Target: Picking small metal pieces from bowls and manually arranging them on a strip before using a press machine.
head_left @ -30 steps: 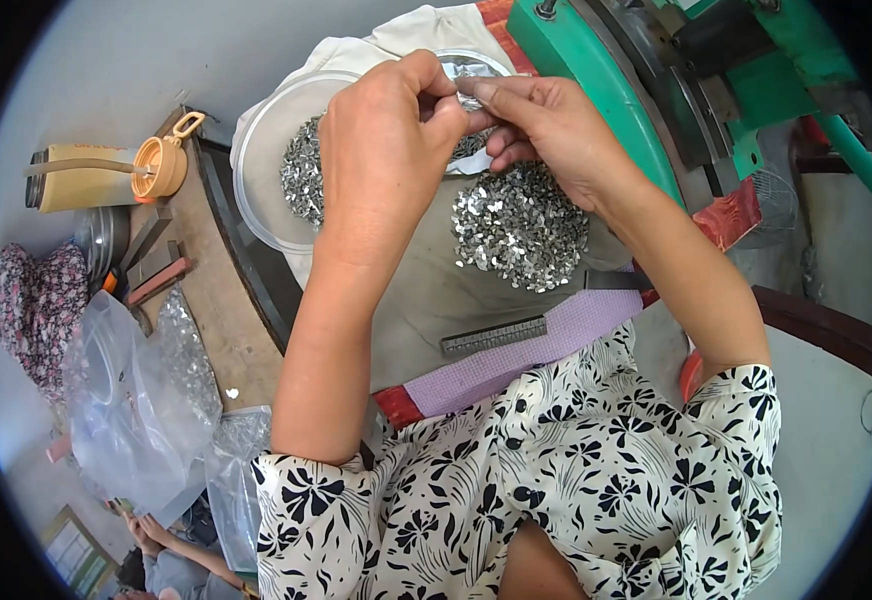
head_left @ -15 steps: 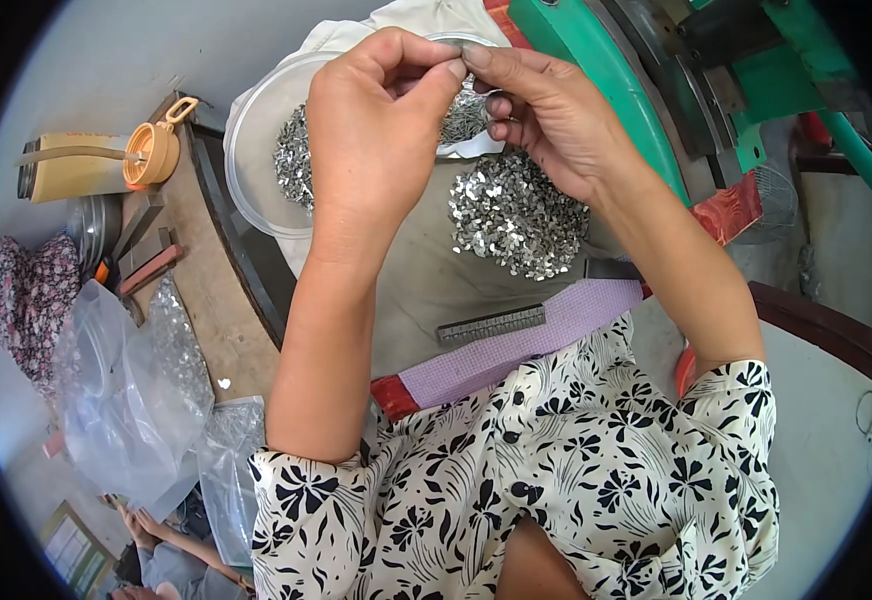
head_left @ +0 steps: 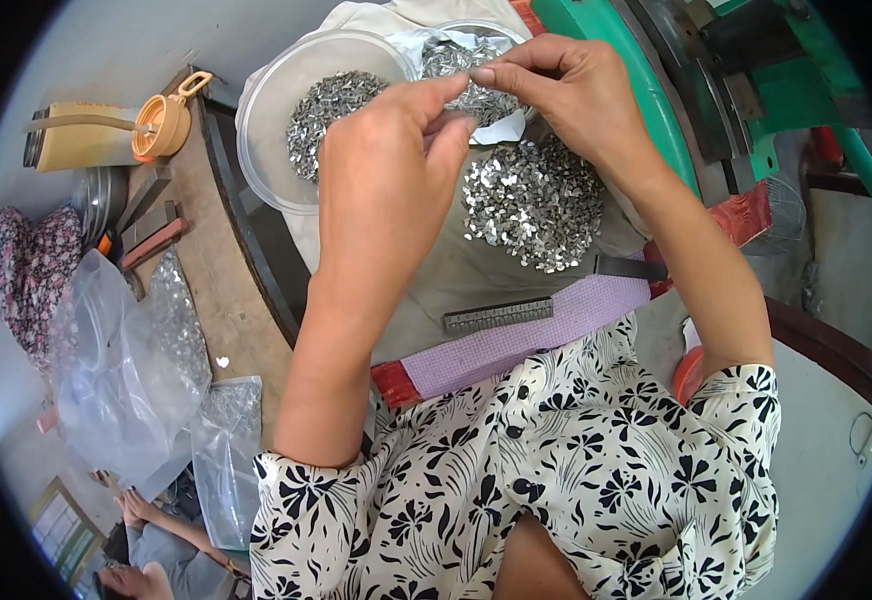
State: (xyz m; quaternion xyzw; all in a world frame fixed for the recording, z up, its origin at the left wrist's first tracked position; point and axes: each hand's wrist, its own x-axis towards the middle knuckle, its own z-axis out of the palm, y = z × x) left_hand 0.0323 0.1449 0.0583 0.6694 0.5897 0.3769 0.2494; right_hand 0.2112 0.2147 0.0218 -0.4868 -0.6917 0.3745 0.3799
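Observation:
My left hand (head_left: 386, 170) is raised over the work cloth, its index finger and thumb parted at the tips and its other fingers mostly hidden. Close beside it, my right hand (head_left: 591, 100) pinches thumb against forefinger; whatever small piece is between them is too small to make out. Behind my left hand stands a clear round tub (head_left: 256, 150) with small grey metal pieces (head_left: 331, 105). Thin silvery metal pieces (head_left: 446, 60) lie in a white-lined bowl (head_left: 501, 130) under my fingertips. A loose heap of shiny metal chips (head_left: 536, 205) lies below my right hand.
A slotted dark metal bar (head_left: 499, 314) lies by the lilac cloth strip (head_left: 516, 340) near me. To the right rises a green machine (head_left: 616, 90). Plastic bags (head_left: 126, 380) and an orange-lidded bottle (head_left: 161, 127) are at left. Another person (head_left: 171, 550) sits lower left.
My fingertips met over the bowl before; now the left thumb and index have parted and the left hand is lower. My right hand has shifted rightward, still pinching. The view has moved slightly.

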